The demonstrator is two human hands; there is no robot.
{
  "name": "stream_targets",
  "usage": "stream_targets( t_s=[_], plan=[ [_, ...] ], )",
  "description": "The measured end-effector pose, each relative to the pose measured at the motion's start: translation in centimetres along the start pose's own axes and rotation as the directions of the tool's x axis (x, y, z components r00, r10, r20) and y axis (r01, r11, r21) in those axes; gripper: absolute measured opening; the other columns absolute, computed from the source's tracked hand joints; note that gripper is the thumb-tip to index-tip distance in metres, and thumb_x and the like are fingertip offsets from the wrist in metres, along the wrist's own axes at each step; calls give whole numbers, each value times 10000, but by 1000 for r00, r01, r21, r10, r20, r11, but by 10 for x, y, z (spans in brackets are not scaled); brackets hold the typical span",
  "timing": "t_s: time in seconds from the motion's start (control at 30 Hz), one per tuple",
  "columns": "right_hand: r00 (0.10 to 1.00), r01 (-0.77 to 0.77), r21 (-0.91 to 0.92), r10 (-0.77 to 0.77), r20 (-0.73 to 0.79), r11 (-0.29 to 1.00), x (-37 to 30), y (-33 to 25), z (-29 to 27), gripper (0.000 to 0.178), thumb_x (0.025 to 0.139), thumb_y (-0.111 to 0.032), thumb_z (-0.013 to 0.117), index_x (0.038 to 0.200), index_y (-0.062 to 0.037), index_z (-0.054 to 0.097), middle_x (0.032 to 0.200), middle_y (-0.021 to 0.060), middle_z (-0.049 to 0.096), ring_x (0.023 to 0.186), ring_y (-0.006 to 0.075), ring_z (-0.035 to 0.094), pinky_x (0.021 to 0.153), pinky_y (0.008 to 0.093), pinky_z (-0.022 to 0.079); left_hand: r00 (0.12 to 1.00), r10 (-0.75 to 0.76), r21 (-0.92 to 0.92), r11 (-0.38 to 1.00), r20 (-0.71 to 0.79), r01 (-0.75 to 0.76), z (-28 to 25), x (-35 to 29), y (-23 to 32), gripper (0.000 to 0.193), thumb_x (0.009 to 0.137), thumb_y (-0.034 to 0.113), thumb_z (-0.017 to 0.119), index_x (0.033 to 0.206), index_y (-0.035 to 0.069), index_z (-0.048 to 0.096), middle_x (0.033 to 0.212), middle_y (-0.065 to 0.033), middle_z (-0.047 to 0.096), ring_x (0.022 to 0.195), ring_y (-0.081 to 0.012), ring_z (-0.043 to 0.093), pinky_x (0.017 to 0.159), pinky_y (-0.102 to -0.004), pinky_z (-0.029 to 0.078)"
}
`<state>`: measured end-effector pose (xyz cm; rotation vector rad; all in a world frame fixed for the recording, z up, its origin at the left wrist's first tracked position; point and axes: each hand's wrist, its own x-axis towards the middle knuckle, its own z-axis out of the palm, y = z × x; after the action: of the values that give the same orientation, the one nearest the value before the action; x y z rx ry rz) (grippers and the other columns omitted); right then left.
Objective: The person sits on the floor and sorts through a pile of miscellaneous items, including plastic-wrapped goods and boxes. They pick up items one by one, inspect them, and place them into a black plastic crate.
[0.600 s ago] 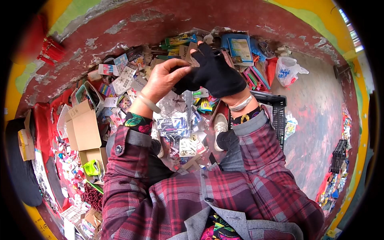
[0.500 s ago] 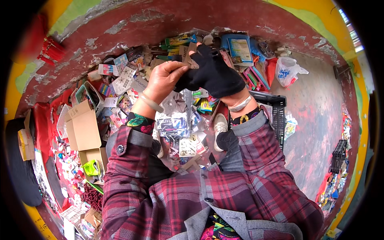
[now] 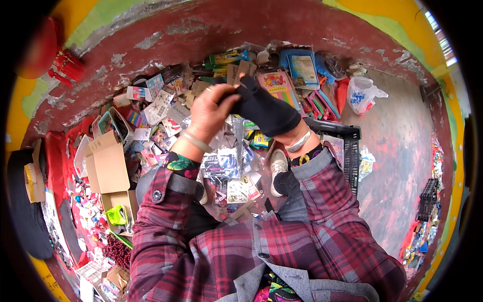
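Note:
My left hand (image 3: pixel 207 111) is bare, with a pale bangle at the wrist. Its thumb and fingers pinch black fabric at the finger end of a glove (image 3: pixel 266 108). That black glove covers my right hand (image 3: pixel 274 116), which points up and to the left. One bare fingertip pokes out of the fabric; most of the other right fingers are hidden. Beneath both hands, clear plastic packets (image 3: pixel 221 156) lie in a pile between my shoes. A pink illustrated package (image 3: pixel 275 83) sits just beyond the gloved hand.
An open cardboard box (image 3: pixel 108 166) and a mesh basket (image 3: pixel 121 123) stand on the left. To the right are a black plastic crate (image 3: pixel 350 151) and a white plastic bag (image 3: pixel 363 95). Mixed packets lie along the red wall (image 3: pixel 241 30).
Both hands have come down slightly toward me. My right fingers, spread and poking out earlier, are now lower and mostly covered. The pink package shows more.

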<state>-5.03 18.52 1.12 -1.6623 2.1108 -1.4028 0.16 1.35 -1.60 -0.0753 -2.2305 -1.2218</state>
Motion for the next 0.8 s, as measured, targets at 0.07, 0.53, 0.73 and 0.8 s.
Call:
stream_targets(
  t_s=[0.07,0.53,0.73,0.8],
  plan=[
    [999,-8,118,12,-30,993,-10,15,9,519,854,69,455,1349,33,304,1275,147,458,1161,167,468,991,262,372,985,-90,124,990,145,72,2,-5,8,193,780,160,655,939,64,601,873,-140,630,808,-320,609,699,-364,482],
    [926,-378,630,277,257,679,-34,48,25,456,920,-43,466,1357,-16,340,1282,80,471,1135,138,476,952,278,404,891,-177,189,976,418,105,-11,-20,-1,200,809,226,579,905,54,611,799,-183,617,771,-373,590,676,-422,471],
    [953,-300,574,212,218,762,-29,38,32,451,913,-4,451,1352,-7,345,1304,80,455,1163,136,454,971,273,390,959,-121,438,899,255,-3,-6,-28,3,191,802,269,549,820,93,621,747,-136,610,699,-337,594,608,-420,480],
    [965,-260,587,182,189,767,-24,27,33,443,912,10,441,1345,3,350,1319,96,445,1173,148,451,977,274,385,978,-151,523,850,144,54,-2,-30,2,190,788,280,559,762,101,620,710,-123,604,669,-320,599,580,-418,482]
  ],
)
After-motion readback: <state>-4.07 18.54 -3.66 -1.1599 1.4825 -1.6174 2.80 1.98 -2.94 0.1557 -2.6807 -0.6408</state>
